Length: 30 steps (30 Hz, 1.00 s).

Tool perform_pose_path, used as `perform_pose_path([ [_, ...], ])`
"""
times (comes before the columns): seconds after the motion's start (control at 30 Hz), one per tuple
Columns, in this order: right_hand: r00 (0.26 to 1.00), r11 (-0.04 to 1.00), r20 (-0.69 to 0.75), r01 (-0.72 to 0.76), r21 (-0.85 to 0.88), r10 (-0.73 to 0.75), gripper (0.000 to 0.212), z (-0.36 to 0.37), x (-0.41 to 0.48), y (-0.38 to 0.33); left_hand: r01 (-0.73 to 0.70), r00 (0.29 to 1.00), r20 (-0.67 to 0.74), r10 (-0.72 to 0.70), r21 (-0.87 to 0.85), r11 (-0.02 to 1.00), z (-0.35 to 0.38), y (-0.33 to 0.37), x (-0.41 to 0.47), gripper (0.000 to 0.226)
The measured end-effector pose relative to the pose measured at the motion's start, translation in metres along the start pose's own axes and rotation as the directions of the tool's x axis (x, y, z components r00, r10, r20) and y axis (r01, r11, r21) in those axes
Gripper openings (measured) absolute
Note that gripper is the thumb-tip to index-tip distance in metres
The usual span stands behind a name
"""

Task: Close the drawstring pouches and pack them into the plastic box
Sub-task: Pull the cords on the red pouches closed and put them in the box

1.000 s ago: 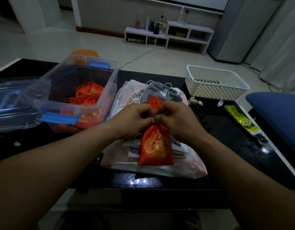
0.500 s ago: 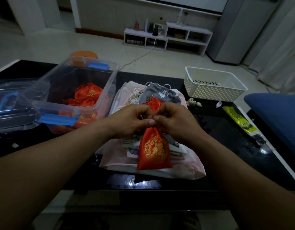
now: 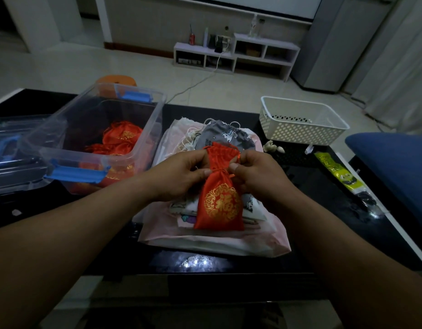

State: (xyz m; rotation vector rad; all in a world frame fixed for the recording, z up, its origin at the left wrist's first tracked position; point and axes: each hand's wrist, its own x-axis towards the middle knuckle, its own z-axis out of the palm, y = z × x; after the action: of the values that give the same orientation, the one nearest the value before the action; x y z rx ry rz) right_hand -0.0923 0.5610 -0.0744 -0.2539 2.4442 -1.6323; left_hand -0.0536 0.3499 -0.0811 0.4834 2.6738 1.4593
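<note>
Head view showed your left hand (image 3: 179,176) and right hand (image 3: 255,174) each pinching the gathered neck of a red drawstring pouch (image 3: 219,205), one on either side, fingers curled tight at its cords. The pouch hung upright, gold emblem facing you, over a pile of pale fabric bags (image 3: 205,241) on the black table (image 3: 312,186). To its left stood the open plastic box (image 3: 148,138) with other red pouches (image 3: 122,136) inside. A white basket (image 3: 300,131) sat to the right.
</note>
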Motion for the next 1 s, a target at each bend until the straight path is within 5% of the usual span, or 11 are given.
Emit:
perform_pose_path([
  [0.3,0.999,0.998,-0.050,0.004,0.069,-0.001,0.020,0.004,-0.003,-0.004,0.019,0.998,-0.053,-0.017,0.034,0.999,-0.003,0.004,-0.003,0.017],
  [0.67,0.995,0.999,-0.094,0.038,0.007,-0.037,0.011,0.004,-0.002,-0.017,0.309,0.946,0.000,-0.324,-0.294,0.904,0.014,0.017,-0.001,0.045],
  [0.8,0.992,0.996,-0.105,0.077,0.043,-0.073,0.008,0.003,-0.002,-0.021,0.253,0.961,-0.031,-0.273,-0.288,0.924,0.018,0.018,-0.002,0.019],
  [1.0,0.980,0.974,0.196,-0.063,0.215,0.020,0.031,-0.003,-0.021,-0.039,0.120,0.931,-0.293,-0.217,-0.317,0.941,0.000,0.043,-0.012,0.021],
])
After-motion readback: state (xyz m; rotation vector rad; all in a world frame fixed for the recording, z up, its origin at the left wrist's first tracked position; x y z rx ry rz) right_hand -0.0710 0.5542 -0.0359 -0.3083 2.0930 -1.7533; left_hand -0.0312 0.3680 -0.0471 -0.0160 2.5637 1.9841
